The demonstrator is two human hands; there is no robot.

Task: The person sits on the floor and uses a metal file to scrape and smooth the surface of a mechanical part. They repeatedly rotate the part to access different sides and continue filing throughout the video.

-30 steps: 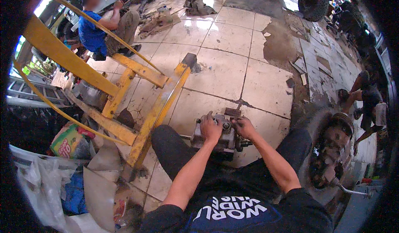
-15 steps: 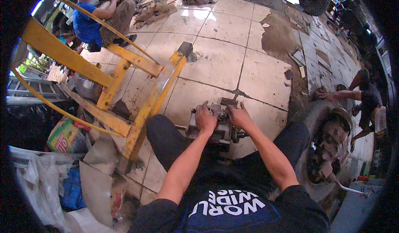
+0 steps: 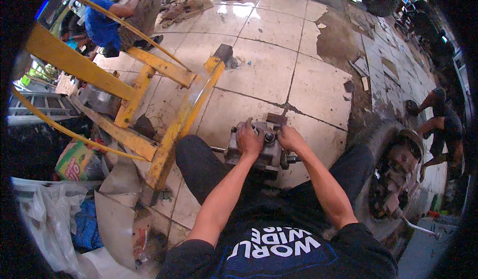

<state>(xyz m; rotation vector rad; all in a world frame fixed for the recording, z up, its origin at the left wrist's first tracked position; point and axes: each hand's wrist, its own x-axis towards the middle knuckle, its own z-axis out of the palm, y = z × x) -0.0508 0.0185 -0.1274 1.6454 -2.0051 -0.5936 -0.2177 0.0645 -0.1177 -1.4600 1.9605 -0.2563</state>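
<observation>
A grey metal gearbox housing (image 3: 266,158) sits on the floor between my knees, with a round fitting (image 3: 269,137) on its top. My left hand (image 3: 250,139) lies over its upper left part, fingers curled round it. At the upper right corner is my right hand (image 3: 291,139), its fingers bent and closed; what the fingertips hold, if anything, is hidden. A dark flat block (image 3: 276,118) shows just beyond the housing, near the right fingertips. One thin shaft (image 3: 217,150) sticks out on the left, a thicker splined shaft (image 3: 293,159) on the right.
A yellow steel frame (image 3: 186,117) stands at left, near my knee. At right lies a large tyre (image 3: 381,134) with a hub; a person's arms and legs (image 3: 438,122) are beyond it. Another person in blue (image 3: 103,27) crouches far left. Plastic sheeting (image 3: 47,224) lies near left.
My right fingers have drawn in and down at the housing's corner. My left hand stays on the housing. At right, the other person's hand has pulled back from over the tyre.
</observation>
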